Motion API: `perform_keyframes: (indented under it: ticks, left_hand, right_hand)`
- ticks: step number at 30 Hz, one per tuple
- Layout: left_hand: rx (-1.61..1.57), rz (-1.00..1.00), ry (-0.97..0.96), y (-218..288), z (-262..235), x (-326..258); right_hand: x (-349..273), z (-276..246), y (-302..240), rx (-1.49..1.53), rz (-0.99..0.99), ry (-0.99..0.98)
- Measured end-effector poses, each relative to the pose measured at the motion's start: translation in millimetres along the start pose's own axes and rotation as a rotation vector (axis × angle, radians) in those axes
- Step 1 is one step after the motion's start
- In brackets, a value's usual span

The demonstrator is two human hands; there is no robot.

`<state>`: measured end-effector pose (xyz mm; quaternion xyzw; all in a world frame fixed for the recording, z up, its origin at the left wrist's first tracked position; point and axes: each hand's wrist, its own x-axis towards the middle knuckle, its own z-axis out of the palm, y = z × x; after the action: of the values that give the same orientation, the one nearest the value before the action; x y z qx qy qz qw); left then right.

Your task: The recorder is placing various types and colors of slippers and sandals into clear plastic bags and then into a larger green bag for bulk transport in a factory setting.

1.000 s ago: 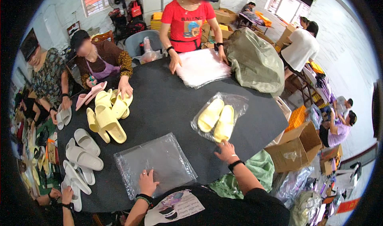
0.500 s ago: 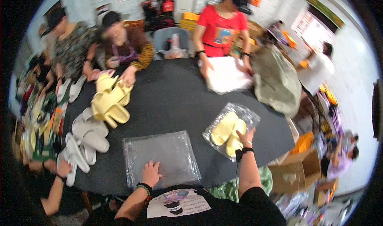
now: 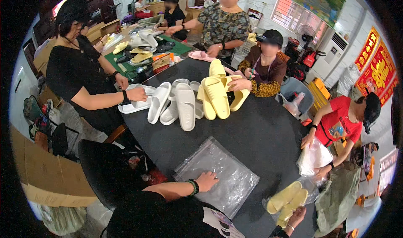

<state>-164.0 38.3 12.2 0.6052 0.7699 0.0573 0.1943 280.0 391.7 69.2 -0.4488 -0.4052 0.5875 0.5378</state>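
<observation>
The left hand (image 3: 207, 181) still lies open on clear bags (image 3: 235, 185); the right hand (image 3: 297, 216), grip unclear, stays at bagged yellow slippers (image 3: 282, 199) on the black worktop (image 3: 264, 133). The view has swung left, showing cartons (image 3: 50, 166).

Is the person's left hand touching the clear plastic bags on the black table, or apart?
Touching: the head view shows the left hand lying palm down on the clear plastic bags, with no gap visible beneath it.
</observation>
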Motion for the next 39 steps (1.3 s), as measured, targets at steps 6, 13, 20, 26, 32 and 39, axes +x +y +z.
perform_keyframes:
  ticks: [6, 13, 20, 26, 32, 39]
  left_hand:
    - [-0.499, -0.027, 0.232, -14, 5, 19]
    - [-1.081, -0.315, 0.314, -60, -54, 17]
    - [-1.075, -0.554, 0.44, -104, -67, -21]
    - [-0.818, -0.514, 0.512, -89, -76, -30]
    - [-1.201, -0.636, 0.27, -99, -64, -8]
    - [-0.676, -0.6, 0.665, -125, -51, 35]
  right_hand:
    - [-85, 139, -98, -0.836, -0.495, -0.399]
    - [-127, 241, -82, -0.887, -0.458, -0.738]
    - [-159, 285, -4, -0.925, -0.424, -0.844]
    - [-149, 217, 87, -1.147, -0.259, -0.666]
    - [-144, 191, 143, -1.246, 0.043, -0.52]
    - [-114, 214, 181, -1.15, -0.178, -0.453]
